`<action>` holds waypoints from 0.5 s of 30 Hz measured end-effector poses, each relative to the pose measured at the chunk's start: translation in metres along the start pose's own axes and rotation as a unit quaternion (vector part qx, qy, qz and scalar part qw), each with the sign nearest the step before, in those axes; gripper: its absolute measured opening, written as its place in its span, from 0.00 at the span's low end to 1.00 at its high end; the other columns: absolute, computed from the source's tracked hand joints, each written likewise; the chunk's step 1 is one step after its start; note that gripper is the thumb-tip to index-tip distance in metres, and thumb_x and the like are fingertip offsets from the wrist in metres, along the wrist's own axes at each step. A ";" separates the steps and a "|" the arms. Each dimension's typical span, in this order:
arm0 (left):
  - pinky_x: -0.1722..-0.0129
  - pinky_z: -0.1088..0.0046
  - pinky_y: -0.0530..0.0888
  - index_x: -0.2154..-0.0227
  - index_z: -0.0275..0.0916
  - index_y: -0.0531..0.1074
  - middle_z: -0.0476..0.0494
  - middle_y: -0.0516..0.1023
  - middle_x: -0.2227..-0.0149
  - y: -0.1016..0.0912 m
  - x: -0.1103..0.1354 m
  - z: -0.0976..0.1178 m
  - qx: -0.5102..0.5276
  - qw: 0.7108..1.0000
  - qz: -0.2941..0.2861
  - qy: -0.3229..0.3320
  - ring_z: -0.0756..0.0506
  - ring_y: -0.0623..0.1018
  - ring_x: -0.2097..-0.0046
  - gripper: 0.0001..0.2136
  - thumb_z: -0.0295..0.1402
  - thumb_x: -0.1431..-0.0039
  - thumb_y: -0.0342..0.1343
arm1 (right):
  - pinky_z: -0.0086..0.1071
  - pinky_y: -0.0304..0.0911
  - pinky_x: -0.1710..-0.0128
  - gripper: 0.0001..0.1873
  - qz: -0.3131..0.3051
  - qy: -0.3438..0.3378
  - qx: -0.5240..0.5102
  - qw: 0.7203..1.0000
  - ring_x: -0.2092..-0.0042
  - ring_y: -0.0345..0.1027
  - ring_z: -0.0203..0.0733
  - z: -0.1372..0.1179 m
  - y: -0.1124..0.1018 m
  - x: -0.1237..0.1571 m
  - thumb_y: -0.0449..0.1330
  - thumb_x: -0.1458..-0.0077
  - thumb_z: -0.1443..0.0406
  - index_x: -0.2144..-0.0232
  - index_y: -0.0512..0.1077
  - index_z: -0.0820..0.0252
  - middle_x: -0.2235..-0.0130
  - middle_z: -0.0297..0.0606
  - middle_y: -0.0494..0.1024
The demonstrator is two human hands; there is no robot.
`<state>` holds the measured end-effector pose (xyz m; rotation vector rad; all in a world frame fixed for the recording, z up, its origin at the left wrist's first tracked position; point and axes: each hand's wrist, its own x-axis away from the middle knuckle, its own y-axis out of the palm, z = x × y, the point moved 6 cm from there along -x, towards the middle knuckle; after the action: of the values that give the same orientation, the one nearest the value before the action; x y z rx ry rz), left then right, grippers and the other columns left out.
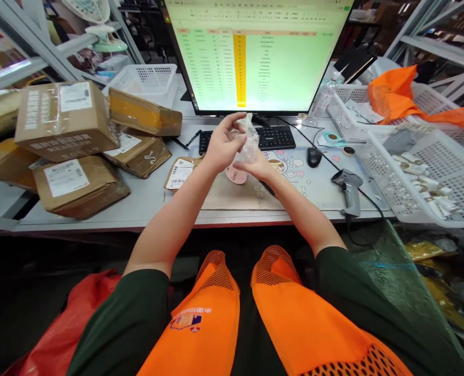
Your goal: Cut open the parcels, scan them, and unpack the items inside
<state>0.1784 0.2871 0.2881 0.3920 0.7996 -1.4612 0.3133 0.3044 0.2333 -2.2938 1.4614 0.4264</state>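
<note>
A crumpled piece of clear bubble wrap (250,140) is held up between my hands, in front of the keyboard. My left hand (226,140) pinches it from the left with thumb and fingers. My right hand (258,166) supports it from below and the right, its fingers partly hidden behind the plastic. Just under the hands shows a round pink card (237,175) with dark lettering. A small cardboard box (181,173) with a white label lies on the desk left of my hands.
Several taped cardboard boxes (65,120) are piled on the left. A monitor (259,57) and keyboard (281,138) stand behind my hands. To the right are a mouse (314,156), a barcode scanner (348,190) with its cable, and a white basket (389,180) of small white items.
</note>
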 end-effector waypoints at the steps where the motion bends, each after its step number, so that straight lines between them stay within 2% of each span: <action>1: 0.55 0.62 0.80 0.37 0.46 0.69 0.42 0.75 0.54 -0.002 -0.002 0.003 -0.006 1.000 0.005 0.015 0.42 0.82 0.57 0.28 0.54 0.33 0.61 | 0.52 0.64 0.32 0.45 0.036 -0.009 0.010 0.999 0.38 0.71 0.57 -0.006 -0.005 0.000 0.72 0.57 0.35 0.46 0.74 0.58 0.42 0.46 0.78; 3: 0.49 0.59 0.80 0.35 0.47 0.66 0.40 0.74 0.48 -0.010 0.000 -0.001 -0.048 0.998 0.046 0.012 0.40 0.82 0.51 0.27 0.56 0.29 0.52 | 0.52 0.69 0.37 0.38 0.127 -0.006 0.027 0.992 0.45 0.76 0.55 -0.016 -0.032 0.011 0.66 0.48 0.34 0.52 0.77 0.59 0.50 0.45 0.83; 4: 0.44 0.58 0.78 0.34 0.46 0.66 0.38 0.74 0.44 -0.012 0.004 -0.009 -0.095 0.994 0.056 -0.018 0.39 0.81 0.46 0.27 0.55 0.27 0.48 | 0.52 0.72 0.40 0.37 0.171 0.001 0.037 0.985 0.47 0.77 0.54 -0.021 -0.052 0.025 0.64 0.46 0.34 0.55 0.78 0.59 0.54 0.44 0.83; 5: 0.39 0.56 0.75 0.34 0.44 0.65 0.36 0.73 0.41 -0.011 0.010 -0.020 -0.153 0.985 0.044 -0.064 0.38 0.78 0.41 0.27 0.54 0.27 0.46 | 0.51 0.74 0.43 0.35 0.218 0.012 0.052 0.974 0.49 0.78 0.53 -0.025 -0.077 0.046 0.62 0.45 0.34 0.58 0.78 0.59 0.57 0.43 0.83; 7: 0.29 0.52 0.65 0.35 0.36 0.68 0.30 0.71 0.36 0.000 0.027 -0.048 -0.260 0.950 -0.038 -0.167 0.33 0.70 0.32 0.30 0.53 0.30 0.50 | 0.48 0.77 0.49 0.34 0.337 0.034 0.104 0.935 0.53 0.79 0.51 -0.038 -0.140 0.108 0.61 0.43 0.34 0.61 0.77 0.59 0.61 0.42 0.82; 9: 0.27 0.44 0.59 0.37 0.28 0.70 0.21 0.71 0.36 0.018 0.049 -0.070 -0.302 0.915 -0.144 -0.225 0.25 0.66 0.30 0.36 0.53 0.39 0.58 | 0.46 0.77 0.52 0.32 0.473 0.039 0.192 0.859 0.55 0.79 0.50 -0.062 -0.207 0.191 0.62 0.43 0.36 0.62 0.76 0.59 0.61 0.42 0.81; 11: 0.30 0.37 0.61 0.37 0.22 0.70 0.14 0.71 0.37 0.032 0.066 -0.084 -0.302 0.900 -0.207 -0.237 0.18 0.67 0.32 0.41 0.52 0.45 0.62 | 0.45 0.76 0.51 0.30 0.570 0.047 0.278 0.772 0.53 0.79 0.51 -0.094 -0.263 0.274 0.62 0.43 0.39 0.61 0.75 0.61 0.59 0.45 0.81; 13: 0.32 0.41 0.65 0.31 0.25 0.64 0.16 0.67 0.34 0.036 0.074 -0.100 -0.385 0.854 -0.252 -0.243 0.19 0.67 0.32 0.47 0.56 0.46 0.60 | 0.45 0.75 0.51 0.27 0.599 0.134 0.389 0.687 0.53 0.79 0.53 -0.126 -0.308 0.343 0.61 0.40 0.42 0.67 0.74 0.62 0.62 0.50 0.80; 15: 0.34 0.41 0.67 0.30 0.27 0.63 0.15 0.66 0.33 0.035 0.070 -0.113 -0.427 0.831 -0.267 -0.235 0.18 0.67 0.33 0.49 0.60 0.47 0.59 | 0.48 0.72 0.48 0.26 0.581 0.261 0.484 0.600 0.52 0.78 0.56 -0.156 -0.345 0.397 0.59 0.37 0.44 0.73 0.71 0.59 0.66 0.57 0.79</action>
<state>0.1794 0.3170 0.1539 -0.9113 1.1005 -1.4354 0.7981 0.0479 0.2460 -0.3597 2.4352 -0.6999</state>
